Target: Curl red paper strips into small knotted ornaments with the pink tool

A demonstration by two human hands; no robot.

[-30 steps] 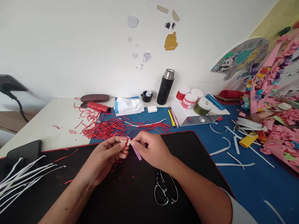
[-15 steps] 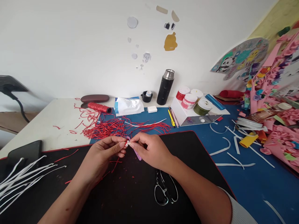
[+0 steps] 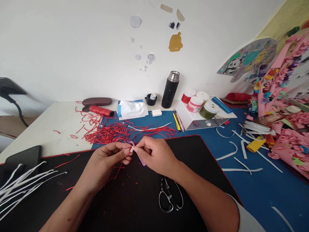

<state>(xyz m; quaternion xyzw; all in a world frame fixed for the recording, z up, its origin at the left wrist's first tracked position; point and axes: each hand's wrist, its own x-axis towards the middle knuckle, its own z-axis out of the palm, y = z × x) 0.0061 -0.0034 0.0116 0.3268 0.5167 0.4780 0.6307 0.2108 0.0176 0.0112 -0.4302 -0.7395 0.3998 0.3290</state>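
Note:
Over the black mat, my left hand (image 3: 108,158) pinches a small white-and-red piece (image 3: 132,149) between thumb and fingers. From the other side my right hand (image 3: 155,154) has its thumb and forefinger closed at the white end of the same piece. A thin purple strip (image 3: 143,160) passes behind my right fingertips; its ends show above and below them. What it is, and which hand bears it, I cannot make out. Just beyond my fingers lies a heap of cut red cords (image 3: 108,132). Black-handled scissors (image 3: 169,198) lie under my right forearm, their blades partly hidden.
White strips with curled ends (image 3: 26,180) lie at left by a dark phone (image 3: 23,159). Behind stand a red cord spool (image 3: 101,111), a black flask (image 3: 170,90) and paint jars (image 3: 195,103) on a white box. Loose white strips (image 3: 242,169) lie at right.
The whole view has shifted slightly. Both hands stay together on the small piece, with only a slight shift of the fingers.

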